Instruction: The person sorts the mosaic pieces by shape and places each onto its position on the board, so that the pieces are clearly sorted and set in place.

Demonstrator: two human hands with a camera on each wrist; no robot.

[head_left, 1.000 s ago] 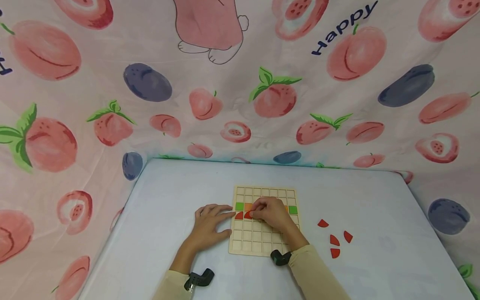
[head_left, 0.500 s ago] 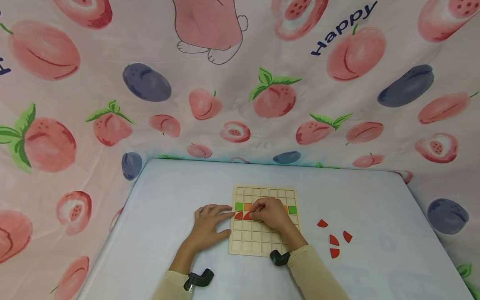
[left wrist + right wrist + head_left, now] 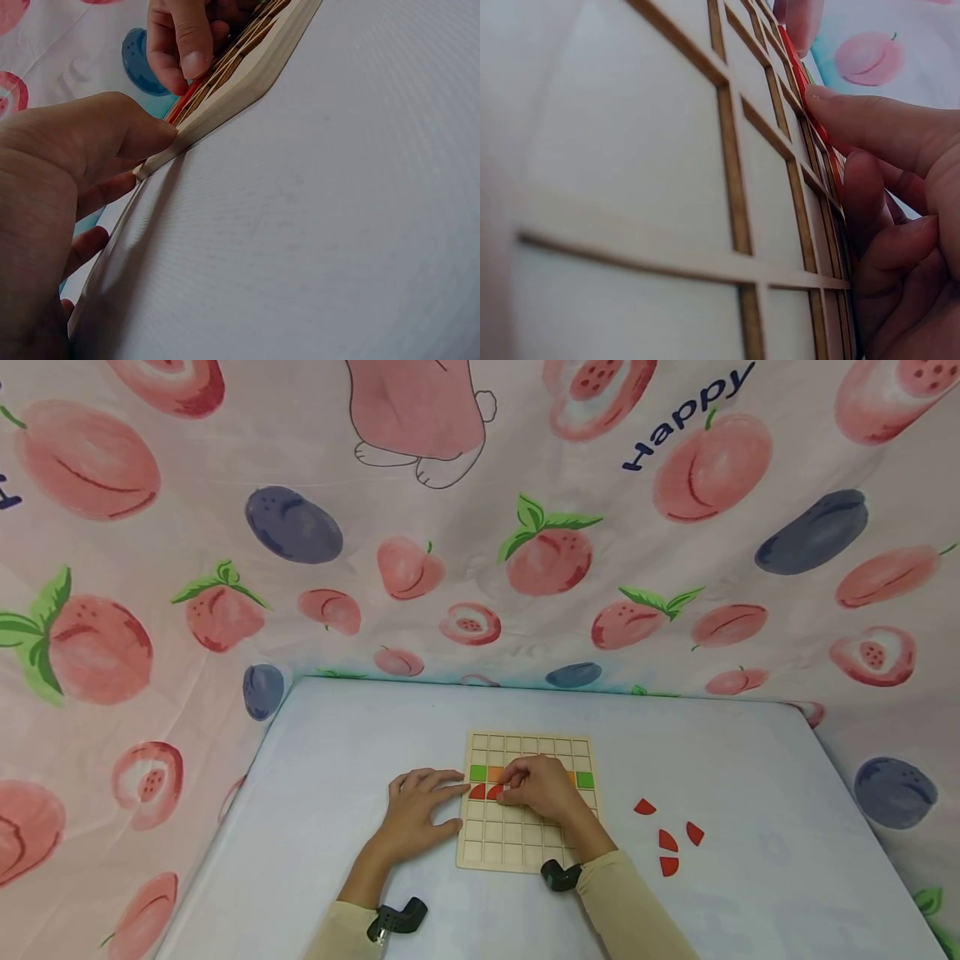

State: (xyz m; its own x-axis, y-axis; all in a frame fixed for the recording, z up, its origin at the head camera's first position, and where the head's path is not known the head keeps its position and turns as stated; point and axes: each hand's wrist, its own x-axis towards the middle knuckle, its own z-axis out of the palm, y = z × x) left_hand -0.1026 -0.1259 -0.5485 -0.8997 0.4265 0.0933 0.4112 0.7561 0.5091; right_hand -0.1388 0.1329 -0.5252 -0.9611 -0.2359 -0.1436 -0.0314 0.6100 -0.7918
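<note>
A wooden grid board (image 3: 513, 833) lies on the white table. Red quarter-circle pieces lie in two cells of one row: one (image 3: 477, 792) at the far left, another (image 3: 493, 792) beside it. My right hand (image 3: 543, 789) has thumb and index finger at the second piece's right edge, other fingers curled over the board. In the right wrist view its thumb (image 3: 877, 124) touches the red strip of pieces. My left hand (image 3: 420, 810) is spread along the board's left edge; in the left wrist view the thumb (image 3: 142, 127) rests against that edge.
Several loose red quarter-circle pieces (image 3: 668, 840) lie on the table right of the board. Green squares (image 3: 478, 773) and orange squares (image 3: 496, 773) fill cells in the row above; the right hand hides part of it. A fruit-print curtain (image 3: 480, 568) hangs behind.
The right thumb has shifted slightly, uncovering more of the second red piece, which now sits in its cell. The left hand has not moved.
</note>
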